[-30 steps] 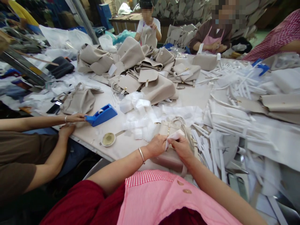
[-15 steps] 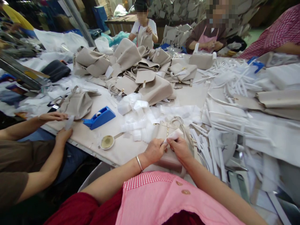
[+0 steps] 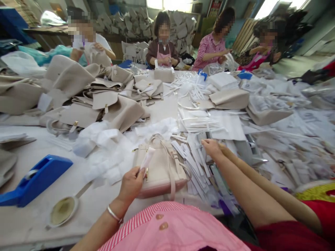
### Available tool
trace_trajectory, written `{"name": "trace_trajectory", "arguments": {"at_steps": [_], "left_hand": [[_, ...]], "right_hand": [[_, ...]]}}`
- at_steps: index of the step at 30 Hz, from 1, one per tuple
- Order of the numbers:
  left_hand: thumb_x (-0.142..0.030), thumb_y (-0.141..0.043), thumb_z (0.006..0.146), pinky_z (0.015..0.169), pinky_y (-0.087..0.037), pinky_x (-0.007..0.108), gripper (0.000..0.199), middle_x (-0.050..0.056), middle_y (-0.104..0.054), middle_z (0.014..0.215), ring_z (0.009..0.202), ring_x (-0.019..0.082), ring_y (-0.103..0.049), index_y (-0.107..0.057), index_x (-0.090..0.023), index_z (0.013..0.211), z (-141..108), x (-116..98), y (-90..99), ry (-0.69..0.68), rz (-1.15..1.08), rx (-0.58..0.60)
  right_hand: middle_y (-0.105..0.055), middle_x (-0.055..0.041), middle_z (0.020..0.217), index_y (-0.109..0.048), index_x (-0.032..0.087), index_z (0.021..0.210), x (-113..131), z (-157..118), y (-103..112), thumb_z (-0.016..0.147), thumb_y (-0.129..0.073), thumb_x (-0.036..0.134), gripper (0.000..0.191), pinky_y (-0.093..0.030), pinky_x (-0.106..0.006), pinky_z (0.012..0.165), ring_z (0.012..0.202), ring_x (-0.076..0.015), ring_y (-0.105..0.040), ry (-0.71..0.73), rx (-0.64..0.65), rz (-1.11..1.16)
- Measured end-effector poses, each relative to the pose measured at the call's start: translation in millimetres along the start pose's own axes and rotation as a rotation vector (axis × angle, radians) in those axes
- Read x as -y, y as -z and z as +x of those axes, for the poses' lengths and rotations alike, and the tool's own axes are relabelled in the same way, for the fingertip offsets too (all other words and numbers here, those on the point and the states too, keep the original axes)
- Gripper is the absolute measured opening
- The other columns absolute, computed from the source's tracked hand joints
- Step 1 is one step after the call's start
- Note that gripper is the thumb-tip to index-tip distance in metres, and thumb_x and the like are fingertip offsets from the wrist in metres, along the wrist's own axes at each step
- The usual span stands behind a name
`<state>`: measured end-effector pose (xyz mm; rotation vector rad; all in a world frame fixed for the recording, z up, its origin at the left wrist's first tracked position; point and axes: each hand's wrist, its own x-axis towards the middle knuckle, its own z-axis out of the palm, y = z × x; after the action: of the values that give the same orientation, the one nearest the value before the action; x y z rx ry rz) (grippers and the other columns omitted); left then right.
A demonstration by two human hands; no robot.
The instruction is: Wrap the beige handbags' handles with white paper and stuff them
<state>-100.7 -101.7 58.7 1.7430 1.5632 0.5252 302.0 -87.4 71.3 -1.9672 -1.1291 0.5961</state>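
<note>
At the lower centre I had the left hand [image 3: 132, 184] pinching a white strip [image 3: 148, 158], thumb closed against fingers, over the beige bag [image 3: 161, 167]. Right of centre, the right hand [image 3: 213, 150] had curled fingers (remotely, I couldn't tell whether they gripped anything). A heap of bags [image 3: 65, 75] filled the upper left.

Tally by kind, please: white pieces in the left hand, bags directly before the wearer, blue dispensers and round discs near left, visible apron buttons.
White pieces: 1
Bags: 1
Blue dispensers: 1
Round discs: 1
Apron buttons: 2
Total: 6
</note>
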Motion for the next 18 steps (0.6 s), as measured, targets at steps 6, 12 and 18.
{"name": "trace_trajectory", "arguments": {"at_steps": [6,12,18], "left_hand": [[-0.044,-0.045,0.088,0.059,-0.039,0.022,0.036,-0.001,-0.065,0.063,0.061,0.014,-0.058,-0.067,-0.018,0.077,1.0,4.2,0.6,0.008,0.043,-0.004],[-0.047,-0.045,0.088,0.058,-0.039,0.021,0.038,-0.001,-0.065,0.062,0.060,0.014,-0.057,-0.067,-0.019,0.075,0.2,8.8,0.2,0.027,0.068,-0.031],[-0.046,-0.046,0.087,0.059,-0.040,0.021,0.036,-0.001,-0.065,0.063,0.061,0.014,-0.057,-0.068,-0.019,0.077,3.9,3.9,0.4,0.038,0.075,-0.047]], "right_hand": [[-0.072,-0.0057,0.071,-0.073,0.017,0.079,0.4,-21.4,-43.8,0.077,-0.054,0.035,0.026,-0.047,-0.033,0.070,0.071,-0.0221,-0.064,0.016,0.130,-0.057],[-0.072,-0.0072,0.071,-0.074,0.019,0.074,-30.3,-67.8,-39.9,0.076,-0.052,0.035,0.027,-0.048,-0.034,0.071,0.071,-0.0235,-0.065,-0.012,0.133,-0.102],[-0.072,-0.0074,0.073,-0.075,0.018,0.081,-98.1,-102.1,-9.5,0.078,-0.051,0.041,0.033,-0.049,-0.035,0.075,0.075,-0.0257,-0.067,-0.169,0.052,-0.158]]}}
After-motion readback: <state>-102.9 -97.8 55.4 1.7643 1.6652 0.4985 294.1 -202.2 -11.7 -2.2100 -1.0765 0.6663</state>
